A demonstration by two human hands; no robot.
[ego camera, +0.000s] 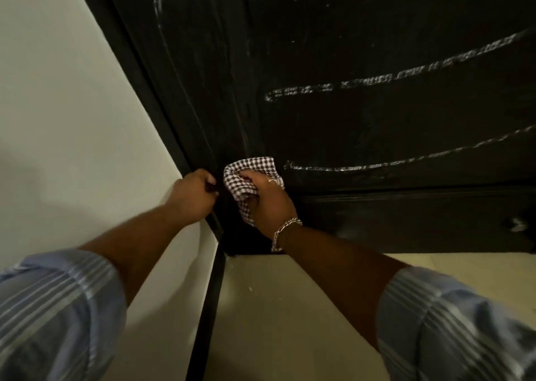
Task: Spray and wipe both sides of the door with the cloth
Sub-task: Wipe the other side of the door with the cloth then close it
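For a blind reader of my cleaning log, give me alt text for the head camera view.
The right hand presses a checked cloth low on a dark door streaked with white marks, while the left hand grips the door's edge beside a pale wall.

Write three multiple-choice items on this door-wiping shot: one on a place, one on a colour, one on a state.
1. Where is the cloth?
A. on the floor
B. against the low part of the door
C. over the sleeve

2. What colour is the door?
A. white
B. black
C. blue

3. What is the left hand doing?
A. gripping the door's edge
B. holding a spray bottle
C. hanging idle

Key: B, the right hand presses it there; B, the panel is black with pale streaks; A, its fingers curl round the edge.
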